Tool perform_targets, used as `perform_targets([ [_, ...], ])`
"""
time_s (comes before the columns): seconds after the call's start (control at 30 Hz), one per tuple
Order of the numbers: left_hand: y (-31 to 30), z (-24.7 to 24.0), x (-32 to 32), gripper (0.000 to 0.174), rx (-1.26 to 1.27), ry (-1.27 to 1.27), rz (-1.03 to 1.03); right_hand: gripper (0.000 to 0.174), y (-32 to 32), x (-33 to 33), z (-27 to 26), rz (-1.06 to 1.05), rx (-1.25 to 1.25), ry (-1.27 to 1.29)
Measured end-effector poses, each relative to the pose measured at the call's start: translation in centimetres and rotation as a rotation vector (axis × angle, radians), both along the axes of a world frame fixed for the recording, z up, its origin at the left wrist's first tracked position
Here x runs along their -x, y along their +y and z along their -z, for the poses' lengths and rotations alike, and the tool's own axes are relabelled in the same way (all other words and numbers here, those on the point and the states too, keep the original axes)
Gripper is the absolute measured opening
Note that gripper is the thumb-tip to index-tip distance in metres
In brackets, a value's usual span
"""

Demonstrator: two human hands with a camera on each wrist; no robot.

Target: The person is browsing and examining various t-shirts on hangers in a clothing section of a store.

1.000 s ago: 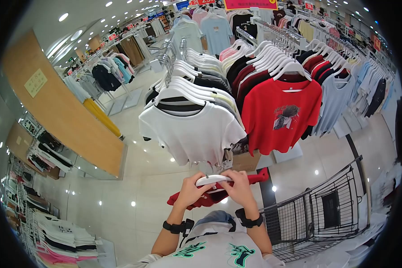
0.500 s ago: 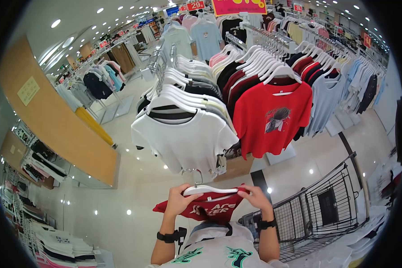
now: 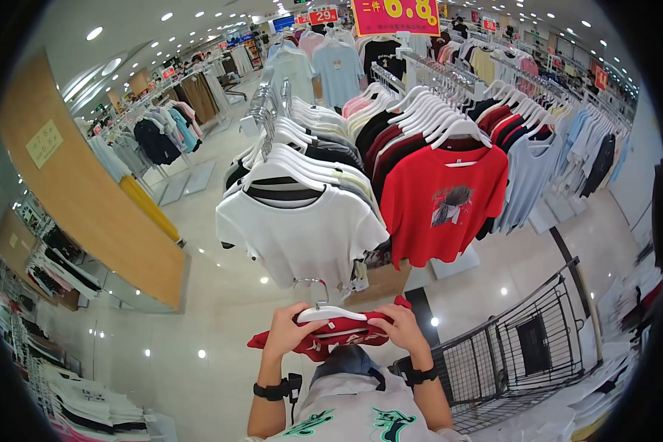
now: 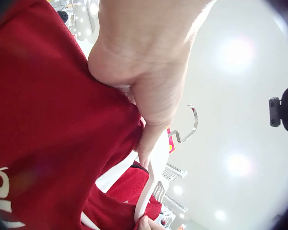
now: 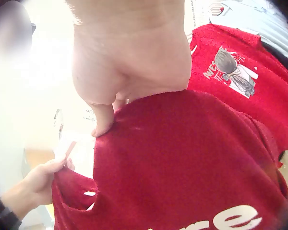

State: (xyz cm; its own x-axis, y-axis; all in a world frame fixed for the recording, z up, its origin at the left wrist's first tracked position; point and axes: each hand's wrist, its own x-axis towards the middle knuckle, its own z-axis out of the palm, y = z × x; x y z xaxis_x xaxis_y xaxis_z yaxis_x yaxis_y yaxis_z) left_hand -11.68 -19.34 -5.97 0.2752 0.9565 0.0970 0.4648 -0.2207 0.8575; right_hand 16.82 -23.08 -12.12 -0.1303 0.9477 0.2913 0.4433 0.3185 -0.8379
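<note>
Both hands hold a dark red T-shirt with white lettering at chest height, a white hanger inside its neck. My left hand pinches the hanger's left arm and the shirt's shoulder, thumb in front. The right hand grips the other shoulder near the hanger's right end. In the left wrist view the metal hook stands up bare from the hanger. Part of the lettering shows low in the right wrist view, where the right hand holds the cloth between thumb and fingers.
Just ahead, a rack holds a white T-shirt at its front and a bright red printed T-shirt beside it. A wire shopping cart stands to the right. A wood-coloured pillar rises on the left, and folded clothes lie at lower left.
The right hand has slid outward from the hanger's middle to the shirt's right shoulder. The lettered front swung into view, then tipped and bunched. The head view has shifted slightly.
</note>
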Motion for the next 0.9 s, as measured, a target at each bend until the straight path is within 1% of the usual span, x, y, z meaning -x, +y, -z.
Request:
perform_targets([
  [0.03,0.1,0.1,-0.1,0.028,0.016,-0.038,0.012,0.025,-0.1,-0.2,0.2,0.001,-0.005,-0.008],
  [0.1,0.5,0.3,-0.3,0.030,0.040,-0.089,0.025,0.025,-0.6,-0.8,1.0,0.088,0.091,0.118],
  [0.13,0.7,0.4,-0.2,0.031,0.073,-0.129,0.039,0.025,-0.6,-1.2,1.1,0.091,0.091,0.109],
  [0.17,0.7,0.3,-0.1,0.031,0.078,-0.135,0.045,0.025,-0.9,-1.6,1.3,0.109,0.176,0.190],
  [0.2,0.8,0.0,0.3,0.032,0.081,-0.059,0.040,0.026,-1.3,-2.0,1.5,0.136,0.265,0.275],
  [0.23,1.0,-0.1,0.6,0.032,0.087,0.020,0.049,0.027,-1.4,-2.8,2.2,0.154,0.324,0.289],
  [0.27,1.3,0.4,1.1,0.028,0.035,0.040,0.074,0.028,-1.8,-3.1,1.2,0.164,0.327,0.329],
  [0.33,1.0,0.0,1.6,0.023,0.328,-0.066,-0.010,0.028,-2.1,-4.1,1.6,0.198,0.344,0.300],
  [0.37,1.2,0.5,1.8,0.023,0.355,-0.056,0.044,0.028,-2.4,-4.3,1.5,0.212,0.370,0.326],
  [0.4,1.2,1.2,2.2,0.021,0.278,-0.054,0.039,0.029,-2.3,-4.5,1.3,0.221,0.389,0.356],
  [0.43,1.5,1.8,2.6,0.019,0.192,-0.053,0.029,0.032,-2.5,-4.6,-0.2,0.221,0.338,0.208],
  [0.47,1.8,2.8,3.0,0.019,0.199,-0.042,0.063,0.032,-2.5,-4.6,0.1,0.255,0.342,0.222],
  [0.53,2.0,4.9,3.6,0.018,0.154,-0.052,0.054,0.034,-2.2,-4.4,0.6,0.205,0.282,0.136],
  [0.57,2.0,5.5,3.7,0.018,0.156,-0.067,0.043,0.035,-2.2,-4.3,0.3,0.203,0.299,0.094],
  [0.7,2.3,5.4,3.4,0.018,0.190,-0.050,0.047,0.034,-2.1,-4.1,0.9,0.210,0.309,0.118],
  [0.77,2.8,5.3,2.8,0.018,0.200,-0.021,0.069,0.034,-2.2,-4.4,1.0,0.240,0.430,0.139],
  [0.8,3.3,5.2,2.5,0.018,0.211,-0.014,0.079,0.034,-2.3,-4.6,1.1,0.250,0.441,0.146],
  [0.87,4.4,5.3,1.4,0.018,0.186,0.031,0.124,0.034,-2.7,-5.2,1.1,0.282,0.384,0.132],
  [0.9,4.5,3.9,0.1,0.016,0.207,0.015,0.143,0.033,-3.1,-5.5,1.6,0.310,0.374,0.136],
])
